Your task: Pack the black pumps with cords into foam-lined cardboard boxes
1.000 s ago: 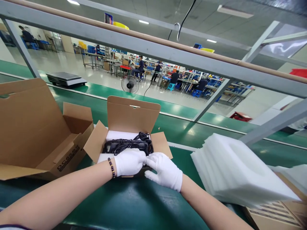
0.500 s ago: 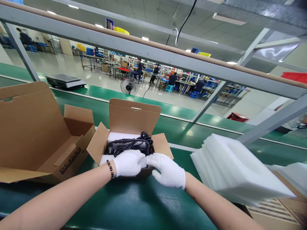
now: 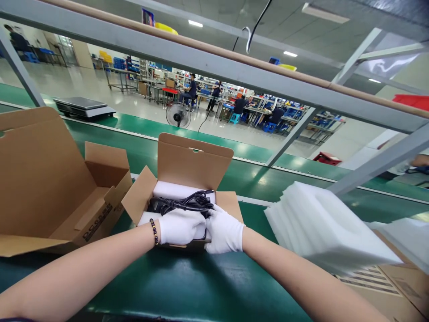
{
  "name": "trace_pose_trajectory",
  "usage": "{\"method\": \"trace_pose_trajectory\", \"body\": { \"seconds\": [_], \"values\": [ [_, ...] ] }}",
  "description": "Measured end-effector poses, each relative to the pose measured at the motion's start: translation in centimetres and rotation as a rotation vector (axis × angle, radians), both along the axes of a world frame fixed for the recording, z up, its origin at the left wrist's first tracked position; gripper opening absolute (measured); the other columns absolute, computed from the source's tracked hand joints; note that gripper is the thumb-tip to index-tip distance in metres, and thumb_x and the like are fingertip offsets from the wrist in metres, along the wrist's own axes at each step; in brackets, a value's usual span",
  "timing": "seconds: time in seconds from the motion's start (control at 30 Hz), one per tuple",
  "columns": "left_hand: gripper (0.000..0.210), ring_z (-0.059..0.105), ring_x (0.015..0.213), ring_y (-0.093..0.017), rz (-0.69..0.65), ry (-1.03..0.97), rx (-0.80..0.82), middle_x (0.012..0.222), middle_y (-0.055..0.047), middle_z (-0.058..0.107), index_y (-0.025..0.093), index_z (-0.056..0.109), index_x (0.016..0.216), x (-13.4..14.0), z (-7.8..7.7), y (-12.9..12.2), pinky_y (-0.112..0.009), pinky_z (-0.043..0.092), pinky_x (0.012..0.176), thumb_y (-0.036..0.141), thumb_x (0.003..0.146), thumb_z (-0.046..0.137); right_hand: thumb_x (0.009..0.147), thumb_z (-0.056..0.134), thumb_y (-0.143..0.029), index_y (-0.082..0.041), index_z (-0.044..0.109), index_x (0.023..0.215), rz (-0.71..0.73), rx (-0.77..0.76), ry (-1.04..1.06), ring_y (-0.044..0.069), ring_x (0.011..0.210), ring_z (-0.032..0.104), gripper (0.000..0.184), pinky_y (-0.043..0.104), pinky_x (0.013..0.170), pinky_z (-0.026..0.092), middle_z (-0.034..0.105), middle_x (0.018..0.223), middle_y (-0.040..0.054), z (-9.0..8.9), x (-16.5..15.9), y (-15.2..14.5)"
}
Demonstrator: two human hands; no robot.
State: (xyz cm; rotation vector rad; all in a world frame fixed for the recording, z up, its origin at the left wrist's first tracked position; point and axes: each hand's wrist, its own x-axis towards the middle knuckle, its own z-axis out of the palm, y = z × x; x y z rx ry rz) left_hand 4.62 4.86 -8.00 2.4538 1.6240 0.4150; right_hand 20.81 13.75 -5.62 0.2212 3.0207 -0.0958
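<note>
An open brown carton (image 3: 195,167) stands in front of me, its lid raised and side flaps spread. White foam pieces (image 3: 174,190) line its back and front. Between them lies a bundle of black cable (image 3: 191,202), over a dark object that it mostly covers. My left hand (image 3: 182,227), in a white glove, reaches over the carton's front with its fingers curled against the cable. At the right front corner my right hand (image 3: 224,230), also gloved, closes on the bundle's right end. The fingertips of both hands are partly hidden.
A larger open carton (image 3: 72,201) stands to the left. White foam sheets (image 3: 318,228) are stacked on the right, beside more cardboard (image 3: 372,281). Beyond are a flat scale (image 3: 83,107), a fan (image 3: 178,115) and a slanting frame rail (image 3: 214,67). Several people sit or stand far off.
My right hand has moved left and in over the carton's right corner, against the cable. The cable bundle has shifted and lies flatter. The carton has turned slightly.
</note>
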Motion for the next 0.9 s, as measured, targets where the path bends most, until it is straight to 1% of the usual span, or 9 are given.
{"method": "trace_pose_trajectory", "body": {
  "seconds": [0.07, 0.17, 0.27, 0.37, 0.47, 0.6, 0.67, 0.77, 0.9],
  "values": [
    [0.012, 0.055, 0.065, -0.016, -0.034, 0.008, -0.001, 0.08, -0.001, 0.062, 0.021, 0.057, 0.083, 0.1, 0.2, 0.0, -0.027, 0.044, 0.061, 0.017, 0.076, 0.049, 0.066, 0.062, -0.05, -0.018, 0.067, 0.086, -0.065, -0.035, -0.012, 0.025, 0.095, 0.055, 0.038, 0.034, 0.087, 0.038, 0.066, 0.092, 0.008, 1.5, 0.4, 0.2],
    [0.011, 0.054, 0.067, -0.018, -0.039, 0.074, 0.045, 0.078, -0.001, 0.06, 0.021, 0.056, 0.082, 0.3, 0.7, -0.4, -0.03, 0.044, 0.064, 0.017, 0.073, 0.049, 0.086, 0.042, -0.045, -0.018, 0.065, 0.074, -0.334, 0.061, 0.041, 0.019, 0.076, 0.058, 0.038, 0.029, 0.069, 0.04, 0.065, 0.079, 0.0069, 3.6, 0.8, 0.4],
    [0.018, 0.056, 0.083, -0.022, 0.1, 0.109, 0.187, 0.087, -0.006, 0.061, 0.02, 0.057, 0.09, 0.4, 1.3, -1.8, -0.036, 0.044, 0.079, 0.016, 0.079, 0.043, 0.09, 0.038, -0.039, -0.017, 0.063, 0.096, -0.471, 0.179, 0.114, 0.023, 0.079, 0.06, 0.035, 0.031, 0.069, 0.04, 0.066, 0.086, 0.0094, 3.9, 0.6, 0.7],
    [0.027, 0.054, 0.094, -0.026, 0.382, 0.124, 0.276, 0.097, -0.011, 0.06, 0.018, 0.056, 0.105, -0.6, 1.4, -3.5, -0.043, 0.042, 0.087, 0.021, 0.086, 0.038, 0.087, 0.044, -0.039, -0.013, 0.044, 0.128, -0.487, 0.086, 0.117, 0.026, 0.091, 0.061, 0.049, 0.034, 0.075, 0.043, 0.065, 0.103, 0.0127, 2.8, 0.1, 1.1],
    [0.03, 0.059, 0.084, -0.03, 0.568, 0.199, 0.125, 0.089, -0.016, 0.062, 0.011, 0.058, 0.102, -2.6, 0.8, -3.9, -0.044, 0.047, 0.073, 0.027, 0.085, 0.039, 0.086, 0.045, -0.029, -0.015, 0.035, 0.137, -0.44, -0.037, 0.147, 0.026, 0.104, 0.057, 0.054, 0.035, 0.086, 0.042, 0.06, 0.118, 0.0124, 2.0, -0.3, 1.6],
    [0.023, 0.062, 0.069, -0.027, 0.396, 0.249, -0.076, 0.074, -0.017, 0.064, 0.011, 0.064, 0.076, -4.6, -0.2, -2.2, -0.039, 0.048, 0.063, 0.017, 0.08, 0.042, 0.086, 0.044, -0.022, -0.023, 0.048, 0.128, -0.23, -0.159, 0.16, 0.022, 0.107, 0.055, 0.043, 0.034, 0.091, 0.041, 0.058, 0.123, 0.0058, 2.6, -0.4, 2.1],
    [0.02, 0.063, 0.075, -0.028, 0.36, 0.244, -0.055, 0.078, -0.017, 0.066, 0.012, 0.065, 0.075, -4.6, -0.3, -1.0, -0.041, 0.047, 0.069, 0.012, 0.077, 0.044, 0.089, 0.041, -0.026, -0.023, 0.05, 0.126, -0.181, -0.222, 0.105, 0.021, 0.103, 0.057, 0.039, 0.034, 0.089, 0.043, 0.061, 0.118, 0.0054, 3.2, -0.7, 2.4],
    [0.023, 0.061, 0.09, -0.029, 0.366, 0.236, -0.01, 0.094, -0.017, 0.066, 0.014, 0.065, 0.087, -3.8, 0.1, -0.1, -0.042, 0.046, 0.079, 0.01, 0.078, 0.044, 0.092, 0.035, -0.031, -0.024, 0.052, 0.125, -0.135, -0.279, 0.04, 0.021, 0.101, 0.058, 0.038, 0.033, 0.087, 0.044, 0.062, 0.117, 0.0043, 3.8, -1.4, 2.9],
    [0.024, 0.059, 0.097, -0.025, 0.361, 0.128, 0.083, 0.105, -0.011, 0.065, 0.02, 0.062, 0.101, -3.2, 1.5, -2.6, -0.038, 0.045, 0.085, 0.024, 0.085, 0.045, 0.092, 0.034, -0.033, -0.023, 0.057, 0.118, -0.143, -0.229, -0.086, 0.021, 0.093, 0.061, 0.037, 0.032, 0.08, 0.046, 0.065, 0.109, 0.0053, 4.1, -2.9, 3.2]
  ]
}}
